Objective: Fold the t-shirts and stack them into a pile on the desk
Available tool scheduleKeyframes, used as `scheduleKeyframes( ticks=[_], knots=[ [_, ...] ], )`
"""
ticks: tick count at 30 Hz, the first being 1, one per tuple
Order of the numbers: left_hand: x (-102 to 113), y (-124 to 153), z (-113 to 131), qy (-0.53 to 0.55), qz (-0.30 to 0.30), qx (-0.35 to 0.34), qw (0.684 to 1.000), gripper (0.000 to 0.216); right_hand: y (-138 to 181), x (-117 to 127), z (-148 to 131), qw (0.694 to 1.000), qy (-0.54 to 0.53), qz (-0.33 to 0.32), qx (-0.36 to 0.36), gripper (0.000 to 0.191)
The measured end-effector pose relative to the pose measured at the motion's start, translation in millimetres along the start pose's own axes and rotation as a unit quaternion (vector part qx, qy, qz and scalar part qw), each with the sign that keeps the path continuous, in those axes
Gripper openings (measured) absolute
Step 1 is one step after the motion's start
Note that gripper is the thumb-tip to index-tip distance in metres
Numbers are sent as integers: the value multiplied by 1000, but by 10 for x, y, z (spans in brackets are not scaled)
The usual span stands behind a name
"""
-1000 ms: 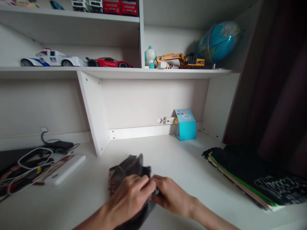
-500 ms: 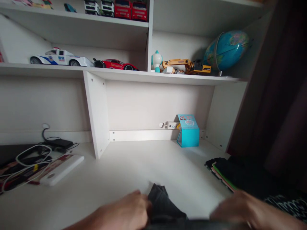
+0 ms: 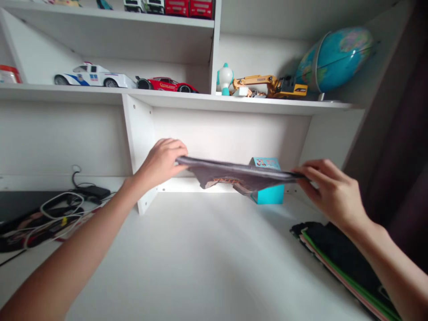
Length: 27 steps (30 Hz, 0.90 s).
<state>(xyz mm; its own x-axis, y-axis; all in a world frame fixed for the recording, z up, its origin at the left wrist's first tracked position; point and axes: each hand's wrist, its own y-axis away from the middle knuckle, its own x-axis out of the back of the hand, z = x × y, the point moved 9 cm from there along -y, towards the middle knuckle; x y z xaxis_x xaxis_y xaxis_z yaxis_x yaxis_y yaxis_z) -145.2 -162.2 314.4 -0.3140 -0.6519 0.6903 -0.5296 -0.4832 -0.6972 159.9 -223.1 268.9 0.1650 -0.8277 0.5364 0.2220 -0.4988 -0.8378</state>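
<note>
Holding the dark garment (image 3: 239,175) now lifted off the bench (image 3: 200,249) and stretched taut in the air, left hand (image 3: 160,162) and right hand (image 3: 329,191) pinch opposite ends, ready for folding

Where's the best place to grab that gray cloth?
By its two ends, one from each side. The gray cloth hangs stretched flat above the desk, the left hand pinching one end and the right hand the other.

home study desk (image 3: 187,263); shelf toy cars (image 3: 166,84), globe (image 3: 334,59)
</note>
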Motion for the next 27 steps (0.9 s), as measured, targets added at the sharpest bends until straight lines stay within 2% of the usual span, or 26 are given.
scheduleKeyframes(
  ticks=[2,5,7,8,9,10,11,12,14,16,18,20,22,24,27],
  knots=[
    [-233,412,214,14,-98,-3,995,13,424,-179,-123,998,-39,-34,46,32],
    [-685,1217,532,70,-280,19,957,10,1242,-628,-275,973,-110,-182,89,25],
    [-962,1769,712,140,-416,42,897,12,1790,-869,-293,941,-157,-291,77,20],
    [-1070,1994,782,178,-475,54,860,19,2003,-950,-277,923,-184,-334,59,25],
    [-1156,2147,833,215,-515,61,827,26,2154,-1016,-243,905,-207,-369,33,31],
    [-1231,2204,858,246,-532,65,807,30,2242,-1085,-206,887,-227,-401,4,34],
    [-1309,2160,852,274,-523,65,805,30,2264,-1164,-177,870,-241,-429,-22,34],
    [-1399,2030,818,295,-490,62,818,28,2222,-1258,-155,859,-247,-448,-43,33],
    [-1644,1659,677,310,-390,58,865,30,1993,-1509,-136,857,-237,-453,-67,36],
    [-2019,1352,484,279,-309,74,906,38,1740,-1865,-141,867,-208,-444,-82,40],
    [-2511,1244,271,216,-300,120,921,49,1604,-2277,-134,874,-168,-443,-112,46],
    [-2974,1339,46,153,-342,179,910,62,1600,-2659,-127,868,-129,-456,-147,56],
    [-3260,1520,-164,112,-371,221,895,71,1644,-2947,-131,860,-98,-470,-173,62],
    [-3356,1674,-351,93,-365,239,895,77,1653,-3145,-166,855,-81,-479,-180,62],
    [-3319,1811,-595,79,-349,255,898,81,1562,-3333,-279,855,-72,-485,-169,61]
  ],
)
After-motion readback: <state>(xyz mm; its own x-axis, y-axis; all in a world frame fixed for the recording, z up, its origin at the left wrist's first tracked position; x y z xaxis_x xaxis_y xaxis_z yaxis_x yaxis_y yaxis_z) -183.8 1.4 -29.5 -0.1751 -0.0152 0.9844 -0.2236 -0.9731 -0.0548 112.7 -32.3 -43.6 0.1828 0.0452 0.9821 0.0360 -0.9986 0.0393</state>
